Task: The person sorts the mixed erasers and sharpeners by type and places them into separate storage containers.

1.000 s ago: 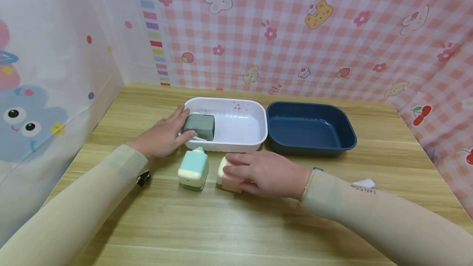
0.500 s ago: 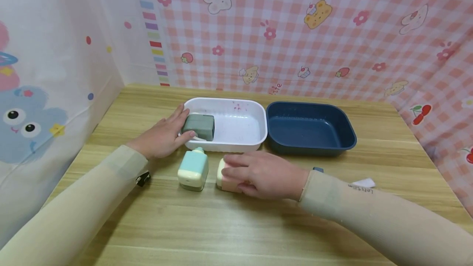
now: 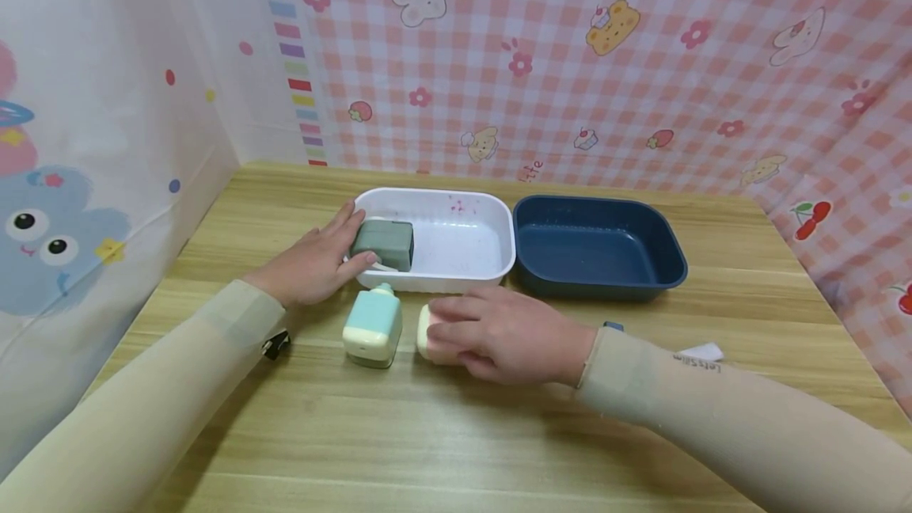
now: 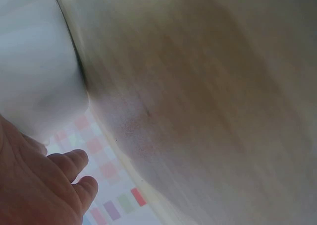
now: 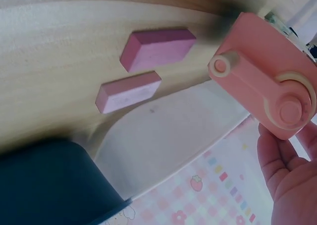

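My right hand [image 3: 516, 336] grips a pink and cream hand-crank pencil sharpener [image 5: 252, 61] low over the table. The crank side faces the camera in the right wrist view. My left hand [image 3: 313, 260] rests on the left end of a white tray [image 3: 466, 275], thumb at the near rim and fingers along the far corner. Inside that tray, close to the left hand, lies a grey-green boxy thing [image 3: 388, 244]. A light-blue and cream boxy thing [image 3: 374, 323] with a small knob stands on the table between the hands.
A dark blue tray [image 3: 598, 279] stands right beside the white one. Two pink blocks, one darker [image 5: 158, 49] and one lighter [image 5: 129, 91], lie on the table in front of the white tray, hidden behind my right hand in the head view. Printed cloth [image 3: 541, 101] hangs behind the table.
The pink sharpener has tipped slightly in my right hand, its lower near edge rising a little. My left hand, the trays and the other things stay where they were.
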The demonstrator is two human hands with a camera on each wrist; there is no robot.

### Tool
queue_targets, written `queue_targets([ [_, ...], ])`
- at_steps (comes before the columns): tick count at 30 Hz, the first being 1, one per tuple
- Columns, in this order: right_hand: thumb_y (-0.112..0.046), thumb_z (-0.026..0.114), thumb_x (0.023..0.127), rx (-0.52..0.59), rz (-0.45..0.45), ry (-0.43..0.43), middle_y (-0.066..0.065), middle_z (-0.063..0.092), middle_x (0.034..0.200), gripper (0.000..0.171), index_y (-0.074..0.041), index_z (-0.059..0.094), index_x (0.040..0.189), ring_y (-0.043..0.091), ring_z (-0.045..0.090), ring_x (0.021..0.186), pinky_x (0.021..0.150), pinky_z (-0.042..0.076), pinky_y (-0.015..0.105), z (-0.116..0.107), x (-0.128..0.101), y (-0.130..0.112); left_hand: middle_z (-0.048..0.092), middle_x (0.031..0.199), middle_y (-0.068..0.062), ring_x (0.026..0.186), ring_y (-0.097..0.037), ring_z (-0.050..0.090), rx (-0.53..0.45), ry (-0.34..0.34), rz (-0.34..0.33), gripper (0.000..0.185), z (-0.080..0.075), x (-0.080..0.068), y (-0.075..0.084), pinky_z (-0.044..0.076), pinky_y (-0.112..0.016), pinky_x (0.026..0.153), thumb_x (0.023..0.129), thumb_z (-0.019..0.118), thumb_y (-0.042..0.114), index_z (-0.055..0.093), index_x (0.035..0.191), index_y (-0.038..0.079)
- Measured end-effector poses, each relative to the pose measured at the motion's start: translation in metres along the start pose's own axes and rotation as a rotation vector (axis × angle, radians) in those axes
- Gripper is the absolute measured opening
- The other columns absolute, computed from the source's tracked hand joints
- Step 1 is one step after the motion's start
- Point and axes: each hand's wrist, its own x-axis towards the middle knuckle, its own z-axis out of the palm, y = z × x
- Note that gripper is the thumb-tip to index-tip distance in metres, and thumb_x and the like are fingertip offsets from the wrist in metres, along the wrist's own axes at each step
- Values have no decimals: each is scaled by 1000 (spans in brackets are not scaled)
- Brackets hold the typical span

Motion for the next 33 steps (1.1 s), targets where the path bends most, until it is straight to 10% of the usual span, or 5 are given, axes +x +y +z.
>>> queue_targets([
  [18, -21, 82, 90, -39, -12, 225, 10, 69, 142, 43, -14, 72, 132, 26, 70, 117, 98, 59, 36, -30, 9, 15, -8, 177, -18, 165, -37, 2, 9, -3, -3, 87, 0, 1, -1, 14, -71, 127, 111, 32, 59, -1, 168, 2],
  [33, -20, 75, 98, -47, 121, 229, 13, 64, 148, 41, -10, 71, 137, 31, 65, 130, 109, 55, 46, -37, 28, 46, -8, 177, -19, 165, -38, 4, 1, 2, 2, 87, 1, 1, -2, 15, -72, 127, 111, 33, 59, 0, 168, 2],
])
